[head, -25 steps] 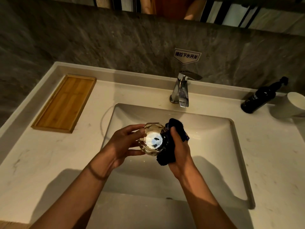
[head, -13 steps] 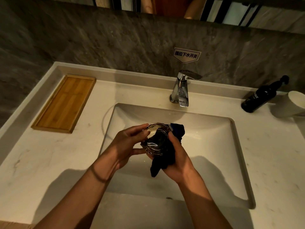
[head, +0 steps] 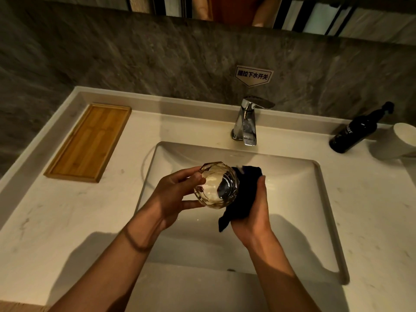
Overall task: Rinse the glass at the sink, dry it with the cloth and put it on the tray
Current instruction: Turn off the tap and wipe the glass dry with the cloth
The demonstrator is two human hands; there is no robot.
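1. While I held the glass (head: pixel 216 185) over the sink (head: pixel 315 199), my left hand (head: pixel 174 197) gripped it by the rim side, thumb and fingers curled round it, its mouth tilted toward me.
2. My right hand (head: pixel 254 212) clutched the dark cloth (head: pixel 244 199), pressing it against the glass's far side.
3. I judged this the drying step: no water ran from the tap (head: pixel 246 122).
4. Next, I reckoned, the glass wanted carrying left to the wooden tray (head: pixel 90 143), well apart on the counter (head: pixel 67 210), and setting down upright, gently, since wet faceted glass could slip.
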